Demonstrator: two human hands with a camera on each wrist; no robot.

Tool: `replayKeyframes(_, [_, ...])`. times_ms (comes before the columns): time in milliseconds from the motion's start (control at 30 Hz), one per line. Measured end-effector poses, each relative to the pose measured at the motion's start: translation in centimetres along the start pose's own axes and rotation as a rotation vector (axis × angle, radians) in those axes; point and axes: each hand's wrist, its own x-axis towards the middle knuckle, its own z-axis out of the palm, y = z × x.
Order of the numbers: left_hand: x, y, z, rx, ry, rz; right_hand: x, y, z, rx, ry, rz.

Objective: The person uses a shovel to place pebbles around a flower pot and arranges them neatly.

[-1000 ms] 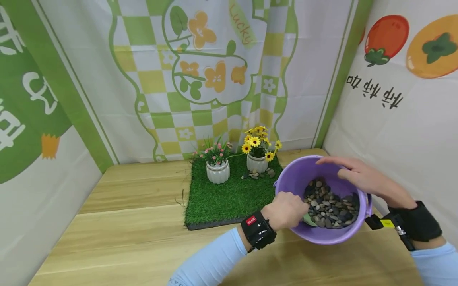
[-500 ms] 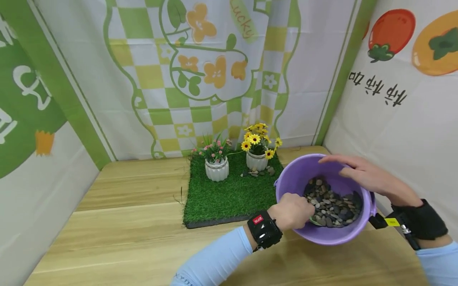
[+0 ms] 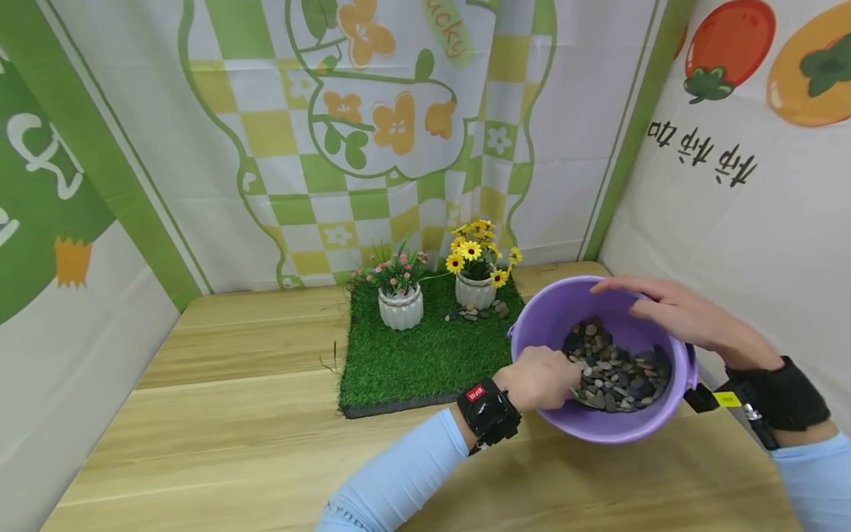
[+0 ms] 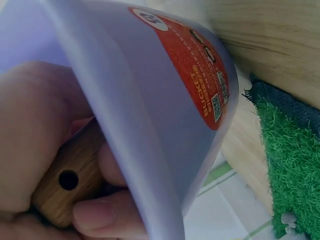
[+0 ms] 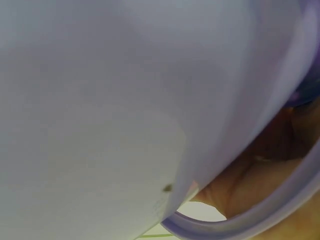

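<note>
Your left hand point(image 3: 541, 377) grips a wooden handle point(image 4: 84, 162), your right hand point(image 3: 685, 314) the bucket point(image 3: 601, 428); probably scooping stones point(image 3: 614, 375), so lift level next.

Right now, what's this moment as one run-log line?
left hand: grips wooden handle inside purple bucket; right hand: holds bucket rim; bucket: holds stones; grass mat: pink-flowered pot, yellow-flowered pot, loose stones

The bucket point(image 3: 598, 428) is purple, pebbles point(image 3: 621, 378) grey and brown, backdrop point(image 3: 399, 140) checked in green, yellow and white.
</note>
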Motion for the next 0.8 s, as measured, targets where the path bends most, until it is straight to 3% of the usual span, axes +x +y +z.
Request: replayKeyframes(800, [-0.3,-0.2,1.3,0.013,0.075,0.011,1.0,-0.1,0.0,0.020,-0.038,-0.025])
